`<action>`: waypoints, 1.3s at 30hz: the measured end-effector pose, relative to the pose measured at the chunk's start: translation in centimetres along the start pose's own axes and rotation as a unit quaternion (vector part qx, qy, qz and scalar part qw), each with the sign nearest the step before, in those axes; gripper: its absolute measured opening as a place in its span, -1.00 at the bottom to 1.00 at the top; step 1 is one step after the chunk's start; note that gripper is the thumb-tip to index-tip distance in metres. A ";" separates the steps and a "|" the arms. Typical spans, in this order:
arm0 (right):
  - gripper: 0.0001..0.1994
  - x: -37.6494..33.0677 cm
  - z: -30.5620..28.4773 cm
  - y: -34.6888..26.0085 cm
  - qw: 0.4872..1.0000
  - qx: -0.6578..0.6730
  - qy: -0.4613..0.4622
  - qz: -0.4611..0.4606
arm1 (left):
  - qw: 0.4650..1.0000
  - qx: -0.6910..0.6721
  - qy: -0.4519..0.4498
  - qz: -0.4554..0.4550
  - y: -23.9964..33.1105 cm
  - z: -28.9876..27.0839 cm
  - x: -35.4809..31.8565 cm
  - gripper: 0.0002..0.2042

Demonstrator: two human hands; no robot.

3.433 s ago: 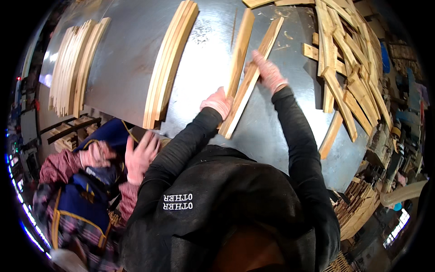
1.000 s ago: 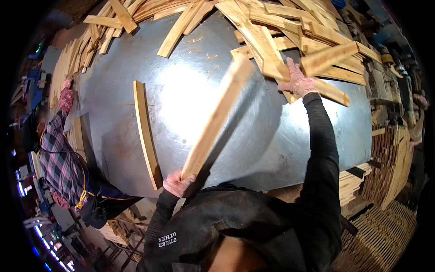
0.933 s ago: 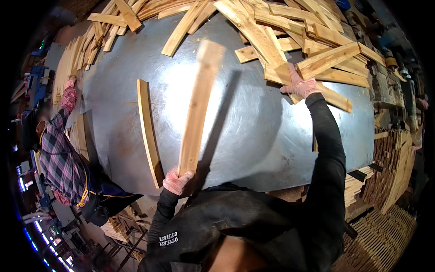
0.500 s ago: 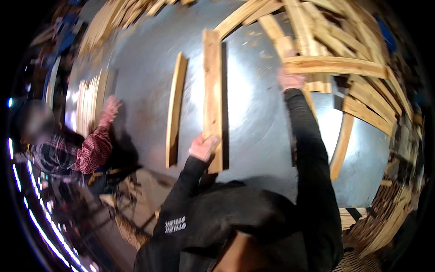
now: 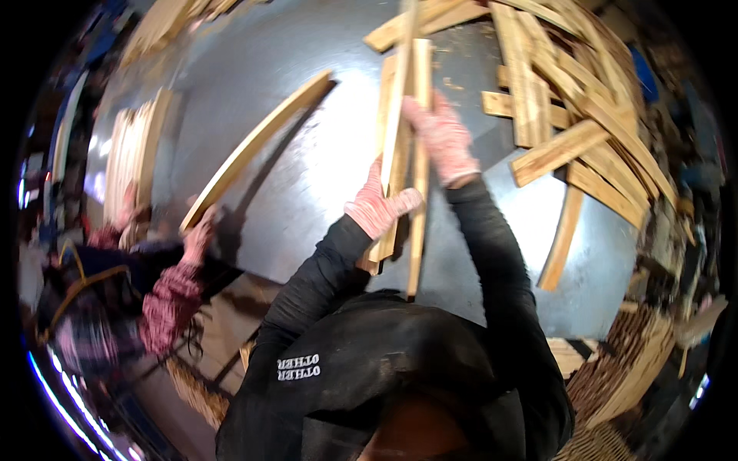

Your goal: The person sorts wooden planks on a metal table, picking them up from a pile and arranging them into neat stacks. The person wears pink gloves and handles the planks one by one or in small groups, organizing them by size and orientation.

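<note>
Both of my hands wear pinkish-white gloves over a group of long wooden boards lengthwise in front of me. My left hand [image 5: 378,211] wraps the near part of a narrow board [image 5: 397,115] raised on edge, its thumb stretched to the right. A flatter board [image 5: 384,81] lies partly hidden beneath it. My right hand [image 5: 447,144] is farther along, with thumb and fingers on either side of another board [image 5: 419,230] that stands on its edge; its fingertips are slightly blurred.
A metal-topped table [image 5: 254,69] spreads under everything. Loose boards [image 5: 569,92] lie heaped at the right. On the left, a co-worker's hand [image 5: 200,234] holds the near end of a long board [image 5: 261,146], beside a row of boards [image 5: 134,150]. Stacked wood [image 5: 615,369] stands beyond the near right edge.
My right hand has come from the heap at the right to the boards before me, and a board from there is now with them. The co-worker has taken hold of the board on the left.
</note>
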State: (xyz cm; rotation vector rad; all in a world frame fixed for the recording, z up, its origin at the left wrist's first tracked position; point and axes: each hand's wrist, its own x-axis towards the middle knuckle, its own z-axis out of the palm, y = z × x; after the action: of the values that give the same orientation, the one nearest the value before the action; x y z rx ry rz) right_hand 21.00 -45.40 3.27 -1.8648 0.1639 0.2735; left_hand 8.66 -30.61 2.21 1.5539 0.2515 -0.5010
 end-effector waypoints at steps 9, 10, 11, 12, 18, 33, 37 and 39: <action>-0.15 -5.9 -2.4 9.2 0.988 -0.087 -0.100 0.076 | 0.948 0.191 0.255 0.009 -6.8 -15.3 -4.3 -0.61; -0.16 -7.7 -2.2 9.3 0.991 -0.038 -0.103 0.071 | 0.887 0.314 0.327 -0.091 -6.1 -16.5 -5.8 -0.54; -0.20 -7.7 -1.1 12.9 0.984 0.081 -0.078 0.141 | 0.831 0.416 0.340 -0.144 -4.6 -16.8 -6.7 -0.53; -0.28 -7.8 -1.1 13.6 0.974 0.166 -0.056 0.146 | 0.815 0.451 0.323 -0.166 -9.2 -22.0 -7.8 -0.58; -0.46 -7.6 -14.3 4.8 0.979 -0.022 0.190 0.072 | 0.693 0.605 0.384 0.082 -5.2 -15.4 -7.6 -0.25; -0.38 -5.6 -24.7 12.7 0.941 0.119 0.298 0.108 | 0.942 0.242 0.175 0.152 -8.6 2.2 0.4 -0.26; -0.47 -5.6 -15.0 8.6 0.948 0.245 0.201 0.028 | 0.996 0.005 -0.046 0.080 -2.8 7.2 -0.5 -0.33; -0.34 -4.5 -9.6 7.2 0.939 0.236 0.251 0.019 | 0.998 -0.004 -0.011 0.066 -4.7 9.9 0.4 -0.32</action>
State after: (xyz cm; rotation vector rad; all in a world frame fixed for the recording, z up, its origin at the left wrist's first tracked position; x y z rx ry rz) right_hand 15.83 -56.87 0.61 -1.4172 0.5662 -0.2120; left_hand 5.29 -40.15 -1.98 1.5454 0.1331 -0.4118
